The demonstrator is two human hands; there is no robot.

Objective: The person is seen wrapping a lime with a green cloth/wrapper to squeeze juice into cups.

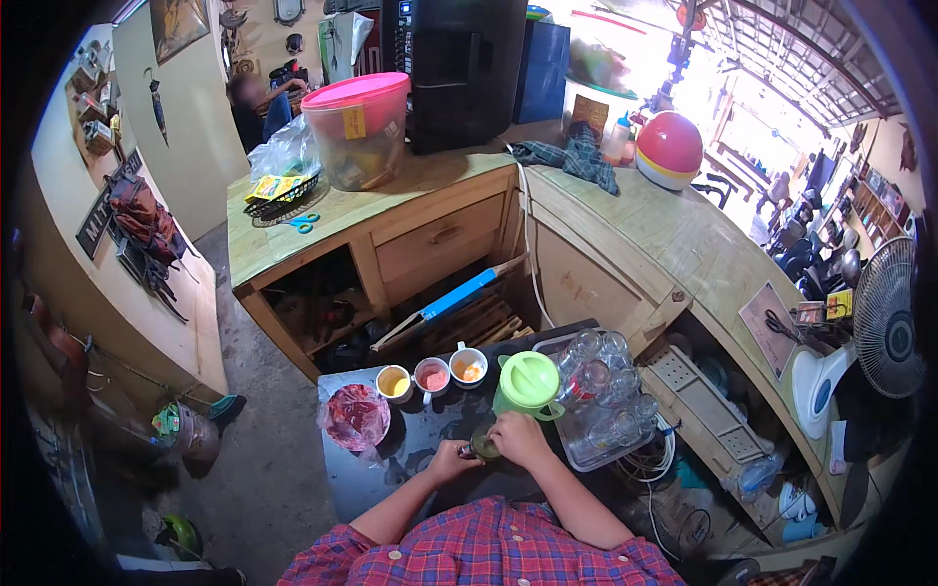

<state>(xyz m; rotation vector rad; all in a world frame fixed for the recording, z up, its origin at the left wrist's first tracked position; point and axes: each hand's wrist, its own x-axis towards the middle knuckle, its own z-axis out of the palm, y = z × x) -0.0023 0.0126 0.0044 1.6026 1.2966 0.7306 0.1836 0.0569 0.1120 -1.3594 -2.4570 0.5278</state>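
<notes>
My left hand [455, 463] is closed on a small greenish glass [482, 445] near the front of the dark table. Over its rim lies my right hand [521, 438], fingers bent down at the glass; whether they pinch something inside is hidden. Just beyond stands a light green lidded pitcher [529, 379], its handle toward the right. To the left are three white cups: one with yellow contents [394, 383], one with pink [431, 375] and one with orange [468, 367]. A bowl of dark red stuff in clear plastic [356, 417] sits at the table's left.
Right of the pitcher, a clear tray [580, 457] holds several glass mugs [623, 422]. A wooden counter bends around the table, bearing a pink-lidded tub [357, 132], blue scissors [305, 223], a striped ball [669, 148] and a fan [887, 317]. A white cable [530, 244] hangs down its front.
</notes>
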